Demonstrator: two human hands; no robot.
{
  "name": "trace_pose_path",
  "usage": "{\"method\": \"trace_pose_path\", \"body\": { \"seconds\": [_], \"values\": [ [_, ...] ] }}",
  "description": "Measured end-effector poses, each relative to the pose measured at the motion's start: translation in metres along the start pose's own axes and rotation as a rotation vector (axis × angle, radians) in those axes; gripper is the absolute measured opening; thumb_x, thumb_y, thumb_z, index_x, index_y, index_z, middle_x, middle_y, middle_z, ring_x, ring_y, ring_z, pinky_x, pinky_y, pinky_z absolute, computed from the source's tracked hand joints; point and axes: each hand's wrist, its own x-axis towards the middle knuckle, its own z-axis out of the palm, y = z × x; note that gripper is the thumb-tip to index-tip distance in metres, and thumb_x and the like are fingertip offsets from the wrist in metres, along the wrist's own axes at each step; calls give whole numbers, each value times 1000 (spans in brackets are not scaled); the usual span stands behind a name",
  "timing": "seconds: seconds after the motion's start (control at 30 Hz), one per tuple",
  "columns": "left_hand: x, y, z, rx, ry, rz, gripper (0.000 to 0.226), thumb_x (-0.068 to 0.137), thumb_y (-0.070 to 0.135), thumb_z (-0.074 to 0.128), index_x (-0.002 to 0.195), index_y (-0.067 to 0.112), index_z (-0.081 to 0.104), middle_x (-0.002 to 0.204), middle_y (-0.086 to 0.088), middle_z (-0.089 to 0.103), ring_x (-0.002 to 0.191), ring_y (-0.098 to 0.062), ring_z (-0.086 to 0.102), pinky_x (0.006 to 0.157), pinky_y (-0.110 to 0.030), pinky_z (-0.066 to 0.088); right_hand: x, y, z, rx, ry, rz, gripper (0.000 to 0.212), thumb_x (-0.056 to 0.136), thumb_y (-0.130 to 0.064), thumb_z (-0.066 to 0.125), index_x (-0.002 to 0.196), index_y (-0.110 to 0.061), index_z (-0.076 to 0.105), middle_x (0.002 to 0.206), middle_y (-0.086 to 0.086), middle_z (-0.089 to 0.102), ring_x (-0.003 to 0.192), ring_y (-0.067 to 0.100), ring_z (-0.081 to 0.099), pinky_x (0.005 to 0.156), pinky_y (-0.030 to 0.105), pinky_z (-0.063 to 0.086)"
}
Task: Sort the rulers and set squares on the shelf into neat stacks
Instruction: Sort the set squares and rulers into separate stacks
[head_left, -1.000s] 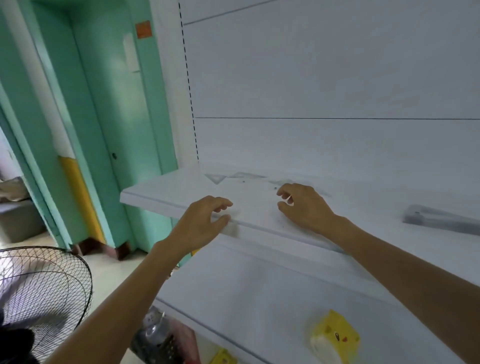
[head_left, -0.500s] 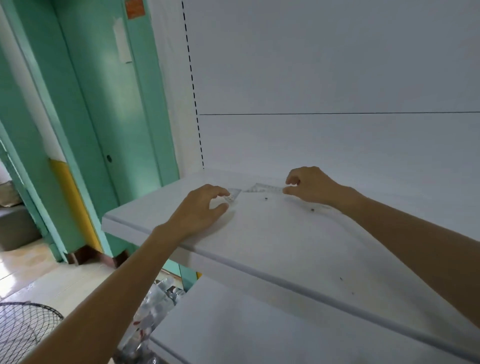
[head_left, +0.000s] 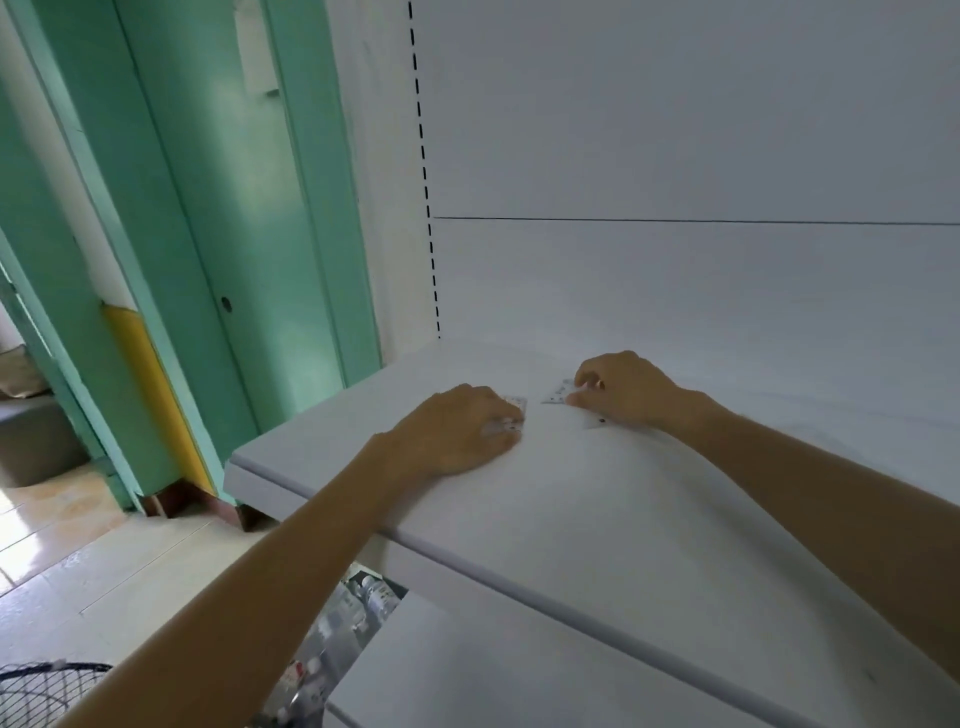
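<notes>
I log, centre frame, on white shelf (head_left: 571, 525): left hand (head_left: 457, 436) gripping clear set square (head_left: 514, 410); right hand (head_left: 631, 389) pinching second set square (head_left: 557, 393).

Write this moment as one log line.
left hand: grips left square | right hand: pinches right square | both squares on shelf
</notes>
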Motion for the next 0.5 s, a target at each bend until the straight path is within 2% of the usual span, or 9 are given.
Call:
{"method": "trace_pose_path", "body": {
  "seconds": [0.13,0.2,0.27,0.33,0.5],
  "values": [
    [-26,-8,-11,45,2,8,35,92,42,46,124,31,56,122,-2,55,113,-20,47,97,-39,38,-2,-12,-1,-390,62,-210,30,97,-30,39,108,-9,57,99,10,65,87,28,60,74,33,43],
    [-40,-8,-15,13,-3,17,37,91,45,46,124,33,56,120,-2,54,112,-18,46,97,-38,37,-2,-20,0,-477,94,-266,26,97,-22,36,110,-8,54,96,12,64,86,29,61,69,32,40],
    [-54,-8,-16,-19,-4,36,39,89,49,47,124,34,55,119,0,53,111,-15,45,97,-34,36,-4,-31,2,-457,104,-289,25,96,-18,37,112,-8,54,98,12,64,87,29,60,69,31,39],
    [-66,-8,-14,-32,3,52,43,87,52,48,125,34,54,118,4,51,110,-13,43,95,-30,34,-8,-45,5,-336,105,-311,27,95,-17,38,113,-9,56,101,11,66,90,28,60,73,31,40],
    [-97,-11,-8,4,102,105,52,81,59,52,127,33,52,109,5,47,101,-10,37,89,-27,32,-22,-74,14,-167,74,-357,28,93,-17,42,113,-10,60,112,7,64,98,24,59,80,29,42]
  ]
}}
